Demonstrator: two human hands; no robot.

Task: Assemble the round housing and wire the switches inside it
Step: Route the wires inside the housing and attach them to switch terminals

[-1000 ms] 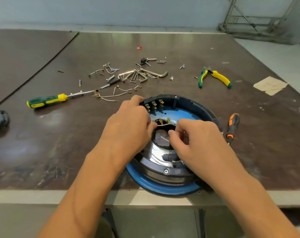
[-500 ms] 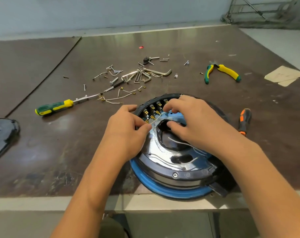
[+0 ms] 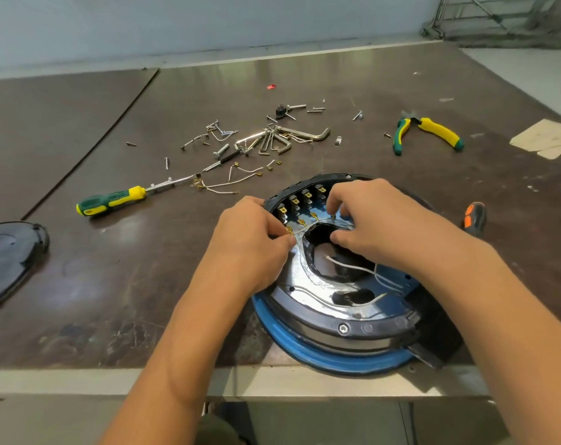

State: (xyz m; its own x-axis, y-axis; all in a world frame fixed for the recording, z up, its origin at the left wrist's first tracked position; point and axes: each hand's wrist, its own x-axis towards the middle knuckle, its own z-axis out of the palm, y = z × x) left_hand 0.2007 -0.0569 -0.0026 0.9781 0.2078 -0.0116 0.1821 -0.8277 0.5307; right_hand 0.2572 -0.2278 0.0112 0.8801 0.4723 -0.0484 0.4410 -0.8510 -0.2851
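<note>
Watching through the head camera, I find the round housing point(image 3: 305, 351), a blue-rimmed shell with a chromed inner plate, lying flat at the near edge of the dark brown table point(image 3: 112, 284). Its near rim reaches onto the pale edge strip. My left hand point(image 3: 253, 242) pinches a thin white wire with a brass terminal point(image 3: 300, 232) between thumb and forefinger, just beside the row of black switches with brass tabs point(image 3: 301, 200) on the far inner wall. My right hand point(image 3: 378, 223) arches over the right end of that row with its fingers curled down.

My worry is the push-on. If the terminal meets its tab at an angle, the brass could bend, or it could land on a neighbouring tab, since they stand close together. Pressing hard this near the table edge could also slide the housing towards me. The loose white leads point(image 3: 353, 268) crossing the dark opening could snag under my right wrist.

I cannot tell whether the right hand holds anything, because its own knuckles hide the fingertips and the switches beneath. An orange-and-black tool handle point(image 3: 473, 216) shows only partly past that hand. A glossy black cover point(image 3: 9, 252) is cut off at the left. The scattered screws and hex keys point(image 3: 272, 139) are too small to sort.
</note>
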